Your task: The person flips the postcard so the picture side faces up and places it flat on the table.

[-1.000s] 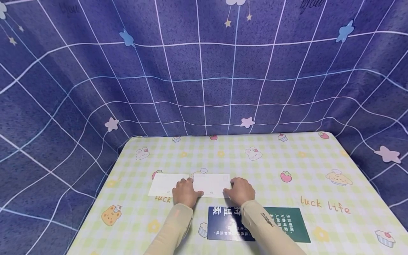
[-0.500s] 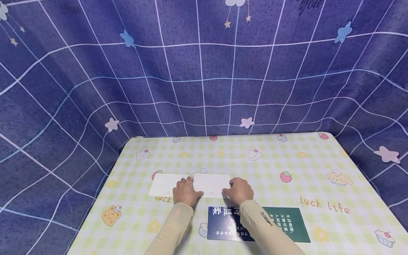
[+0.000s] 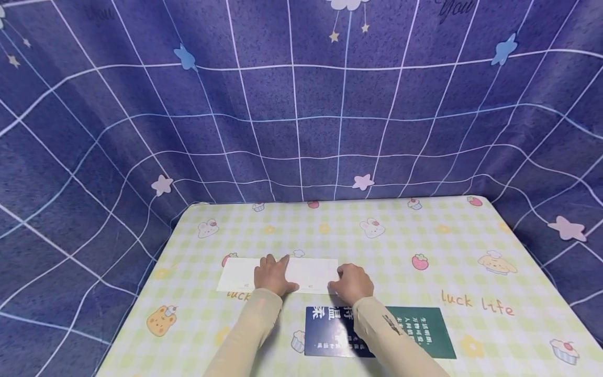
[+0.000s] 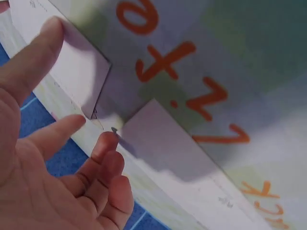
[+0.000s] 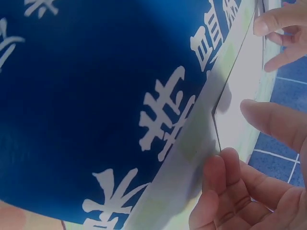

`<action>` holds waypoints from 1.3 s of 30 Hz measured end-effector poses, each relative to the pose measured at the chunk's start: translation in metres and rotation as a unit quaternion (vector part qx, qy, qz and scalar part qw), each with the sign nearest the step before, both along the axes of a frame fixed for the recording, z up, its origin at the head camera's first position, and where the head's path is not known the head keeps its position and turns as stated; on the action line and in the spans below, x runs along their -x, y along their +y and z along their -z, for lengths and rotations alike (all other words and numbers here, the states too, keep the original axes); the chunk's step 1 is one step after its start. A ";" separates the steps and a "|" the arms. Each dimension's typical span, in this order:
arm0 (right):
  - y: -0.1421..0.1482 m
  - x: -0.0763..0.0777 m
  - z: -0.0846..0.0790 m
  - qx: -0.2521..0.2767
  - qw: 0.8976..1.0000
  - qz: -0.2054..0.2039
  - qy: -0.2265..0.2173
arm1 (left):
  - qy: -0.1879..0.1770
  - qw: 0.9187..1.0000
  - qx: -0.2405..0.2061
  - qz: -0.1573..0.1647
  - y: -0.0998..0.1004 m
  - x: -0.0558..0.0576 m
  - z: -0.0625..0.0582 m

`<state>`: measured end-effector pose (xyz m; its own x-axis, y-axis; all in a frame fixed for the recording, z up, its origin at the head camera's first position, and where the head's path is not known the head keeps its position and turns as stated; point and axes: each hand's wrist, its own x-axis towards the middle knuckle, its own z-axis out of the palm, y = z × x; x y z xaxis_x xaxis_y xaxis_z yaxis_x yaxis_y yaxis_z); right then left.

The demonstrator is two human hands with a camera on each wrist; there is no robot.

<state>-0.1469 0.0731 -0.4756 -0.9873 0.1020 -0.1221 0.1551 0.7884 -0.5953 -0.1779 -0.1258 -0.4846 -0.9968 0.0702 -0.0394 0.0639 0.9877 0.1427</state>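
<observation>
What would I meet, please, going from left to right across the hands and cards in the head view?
Left white card, left hand, right white card, right hand, green card. The blue card is left out, because its span overlaps others.

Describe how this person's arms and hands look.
The left sleeve and right sleeve are cream, long and close-fitting; the right one carries a dark marking, too small to read. The left hand and right hand are bare, no gloves or rings showing.
</observation>
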 end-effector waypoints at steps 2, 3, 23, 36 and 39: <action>0.000 0.000 0.000 -0.002 1.000 0.000 -0.001 | -0.005 1.000 0.006 0.005 -0.001 0.002 0.000; 0.000 0.000 0.001 -0.003 1.000 0.000 -0.003 | -0.005 1.000 0.007 0.008 -0.001 0.002 -0.001; 0.000 0.002 0.002 -0.015 1.000 -0.002 -0.001 | -0.003 1.000 0.008 0.030 0.004 0.007 -0.008; 0.001 0.004 0.003 -0.022 1.000 -0.005 0.006 | -0.012 1.000 0.006 0.027 0.002 0.010 -0.009; 0.002 0.007 0.003 -0.025 1.000 -0.012 0.012 | 0.003 1.000 -0.007 0.025 0.001 0.010 -0.006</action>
